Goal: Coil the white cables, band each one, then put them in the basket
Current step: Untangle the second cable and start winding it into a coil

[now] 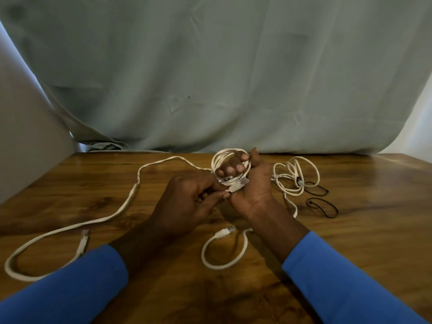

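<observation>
Head view: right hand (254, 190) grip clamped through the coil (216, 161), centre surface (362, 242); left hand (187, 199) pinches its plug (235, 188) at 6 o'clock. Bands (308, 202) lie at 3 o'clock, nearer the right hand.

At the centre of the frame, a person's right hand (252, 190) grips a small coil of round white cable (218, 160), fingers threaded through its loops. The left hand (187, 202) pinches the coil's clear-tipped white plug (236, 187). On the brown wooden table (374, 218), a long flat white cable (131, 199) trails across the left. A loosely looped thin white cable (297, 174) and black elastic bands (327, 201) lie at right. Pale grey-green cloth (222, 78) hangs behind.
</observation>
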`<move>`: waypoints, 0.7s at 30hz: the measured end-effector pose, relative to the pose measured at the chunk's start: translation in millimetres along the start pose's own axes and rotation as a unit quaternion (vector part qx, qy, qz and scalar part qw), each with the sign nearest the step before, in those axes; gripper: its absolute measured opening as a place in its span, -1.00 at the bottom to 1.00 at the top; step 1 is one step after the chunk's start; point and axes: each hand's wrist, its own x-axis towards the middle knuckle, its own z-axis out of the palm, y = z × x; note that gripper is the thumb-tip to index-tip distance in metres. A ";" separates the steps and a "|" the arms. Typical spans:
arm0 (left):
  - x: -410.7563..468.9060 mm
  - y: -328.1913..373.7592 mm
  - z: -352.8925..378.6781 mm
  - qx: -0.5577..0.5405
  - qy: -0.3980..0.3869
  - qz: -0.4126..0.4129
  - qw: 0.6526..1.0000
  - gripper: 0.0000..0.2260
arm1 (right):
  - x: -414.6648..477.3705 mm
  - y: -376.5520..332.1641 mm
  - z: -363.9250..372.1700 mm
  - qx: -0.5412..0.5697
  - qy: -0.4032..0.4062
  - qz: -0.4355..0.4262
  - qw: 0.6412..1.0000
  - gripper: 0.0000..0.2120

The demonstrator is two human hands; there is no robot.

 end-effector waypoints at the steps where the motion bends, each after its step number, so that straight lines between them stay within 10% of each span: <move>1: -0.5 1.0 1.4 -0.023 0.015 -0.033 0.999 -0.93 | -1.7 1.8 0.5 -0.015 -0.007 0.004 1.000 -0.54; 8: -0.7 3.9 1.0 0.069 0.116 -0.145 0.980 -0.57 | -4.0 7.4 4.1 -0.131 -0.043 0.026 0.990 -0.51; 15: 4.8 -4.4 -18.2 -0.001 -0.009 -0.067 0.998 -0.14 | -12.0 -3.0 6.9 -0.297 -0.068 0.164 0.938 -0.32; 21: -0.3 -2.0 -13.7 -0.021 -0.093 -0.106 0.990 -0.24 | -19.1 4.1 11.6 -0.471 -0.030 0.151 0.869 -0.11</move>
